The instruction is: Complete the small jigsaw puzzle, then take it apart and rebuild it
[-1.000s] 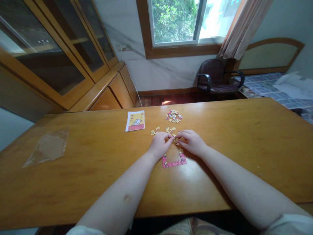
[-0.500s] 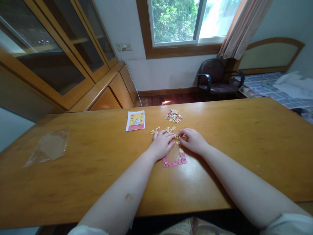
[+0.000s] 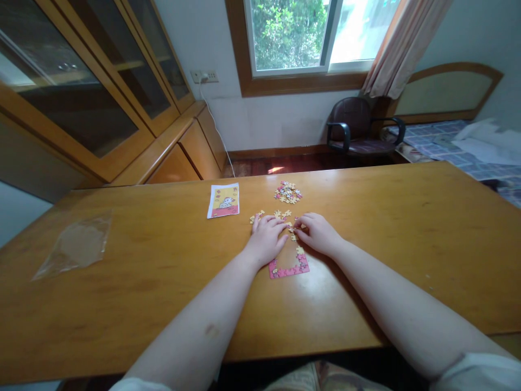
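My left hand [image 3: 265, 239] lies over the table with its fingers stretched out, the fingertips among loose yellow puzzle pieces [image 3: 282, 214]. Thumb and fingers of my right hand [image 3: 318, 233] are drawn together at a small yellow jigsaw piece [image 3: 291, 230], partly hidden by the fingertips. Just below the hands, a joined pink puzzle border [image 3: 290, 271] forms a corner-to-corner strip with short sides rising; my left hand covers part of its left side. A yellow piece [image 3: 300, 250] tops the right side.
Beyond the hands sits a heap of mixed puzzle pieces [image 3: 288, 191]. A picture card [image 3: 223, 201] with a white animal lies to the left. Farther left is a clear plastic bag [image 3: 77, 244]. Past the wooden table [image 3: 407, 228] stand a chair [image 3: 352, 127], a bed and a glass-doored cabinet.
My right thumb and fingers have closed in on the small piece beside my left fingertips. My left hand stays nearly where it was; the whole view has shifted slightly.
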### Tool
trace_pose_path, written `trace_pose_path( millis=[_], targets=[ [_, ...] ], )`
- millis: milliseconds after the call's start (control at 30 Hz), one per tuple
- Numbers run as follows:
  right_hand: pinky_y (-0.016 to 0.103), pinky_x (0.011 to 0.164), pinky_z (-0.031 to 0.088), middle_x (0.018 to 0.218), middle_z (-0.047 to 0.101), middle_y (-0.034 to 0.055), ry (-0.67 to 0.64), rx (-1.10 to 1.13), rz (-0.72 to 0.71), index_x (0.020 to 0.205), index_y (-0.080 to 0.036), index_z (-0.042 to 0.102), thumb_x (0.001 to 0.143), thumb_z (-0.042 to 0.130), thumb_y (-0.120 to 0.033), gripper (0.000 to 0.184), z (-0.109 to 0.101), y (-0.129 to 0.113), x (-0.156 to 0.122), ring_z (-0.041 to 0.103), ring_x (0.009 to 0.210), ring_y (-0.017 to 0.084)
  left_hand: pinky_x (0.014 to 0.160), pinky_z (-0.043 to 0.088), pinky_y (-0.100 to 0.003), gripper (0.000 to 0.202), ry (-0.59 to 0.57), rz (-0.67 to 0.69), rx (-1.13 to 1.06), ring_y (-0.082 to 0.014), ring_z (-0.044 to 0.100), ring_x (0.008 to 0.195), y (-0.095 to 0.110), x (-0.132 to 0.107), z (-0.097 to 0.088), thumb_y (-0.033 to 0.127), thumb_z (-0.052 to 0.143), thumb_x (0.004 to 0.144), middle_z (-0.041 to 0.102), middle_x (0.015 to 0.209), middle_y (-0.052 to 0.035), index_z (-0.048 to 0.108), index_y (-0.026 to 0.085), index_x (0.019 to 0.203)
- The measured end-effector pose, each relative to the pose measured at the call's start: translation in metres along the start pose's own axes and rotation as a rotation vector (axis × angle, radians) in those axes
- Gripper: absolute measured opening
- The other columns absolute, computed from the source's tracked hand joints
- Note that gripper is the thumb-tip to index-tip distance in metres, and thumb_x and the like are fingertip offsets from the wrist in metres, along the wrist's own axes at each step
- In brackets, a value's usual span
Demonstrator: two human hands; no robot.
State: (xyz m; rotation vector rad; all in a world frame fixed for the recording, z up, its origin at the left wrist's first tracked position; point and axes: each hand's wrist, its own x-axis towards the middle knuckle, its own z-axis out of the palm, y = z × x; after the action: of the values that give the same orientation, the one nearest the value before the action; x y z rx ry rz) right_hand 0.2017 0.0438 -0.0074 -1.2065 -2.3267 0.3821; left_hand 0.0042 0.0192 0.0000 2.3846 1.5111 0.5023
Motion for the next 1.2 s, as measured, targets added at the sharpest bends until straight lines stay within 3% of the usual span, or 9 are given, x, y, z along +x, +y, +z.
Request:
trace_pose_path(
  millis=[267, 500, 900, 1200],
  targets=[
    [0.032, 0.079, 0.043, 0.084, 0.067, 0.0060, 0.013, -0.034, 0.004, 0.084, -0.019, 0.067, 0.082, 0.061, -0.023, 0.007, -0.002, 0.002, 0.000, 0.059, 0.081, 0.020, 0.114, 0.008, -0.061, 0.034, 0.007, 0.017, 0.004, -0.0264, 0.041, 0.126, -0.002, 0.000, 0.001, 0.036, 0.054, 0.088, 0.059, 0.130, -0.0046, 0.061, 0.028, 0.121],
    [0.035, 0.082, 0.042, 0.087, 0.066, 0.0069, -0.031, -0.091, -0.047, 0.072, -0.020, 0.070, 0.084, 0.060, -0.027, 0.018, -0.009, 0.004, -0.004, 0.058, 0.083, 0.020, 0.113, 0.008, -0.064, 0.038, -0.020, 0.018, 0.028, -0.0294, 0.039, 0.129, -0.003, 0.000, 0.003, 0.038, 0.055, 0.087, 0.055, 0.135, -0.0048, 0.059, 0.029, 0.123],
    [0.035, 0.082, 0.041, 0.089, 0.067, 0.0072, -0.026, -0.089, -0.060, 0.081, -0.021, 0.074, 0.086, 0.058, -0.028, 0.017, -0.007, 0.002, -0.005, 0.059, 0.086, 0.020, 0.113, 0.009, -0.064, 0.034, -0.006, 0.020, 0.021, -0.0291, 0.039, 0.129, -0.001, -0.001, 0.002, 0.037, 0.056, 0.086, 0.055, 0.134, -0.0049, 0.061, 0.031, 0.119],
    [0.035, 0.082, 0.041, 0.091, 0.066, 0.0063, -0.074, -0.068, -0.107, 0.078, -0.022, 0.074, 0.086, 0.059, -0.028, 0.018, -0.009, -0.001, -0.004, 0.057, 0.086, 0.020, 0.113, 0.010, -0.062, 0.035, -0.020, 0.029, 0.050, -0.0290, 0.038, 0.130, -0.002, -0.001, 0.003, 0.038, 0.053, 0.088, 0.053, 0.136, -0.0047, 0.060, 0.030, 0.121]
  ],
)
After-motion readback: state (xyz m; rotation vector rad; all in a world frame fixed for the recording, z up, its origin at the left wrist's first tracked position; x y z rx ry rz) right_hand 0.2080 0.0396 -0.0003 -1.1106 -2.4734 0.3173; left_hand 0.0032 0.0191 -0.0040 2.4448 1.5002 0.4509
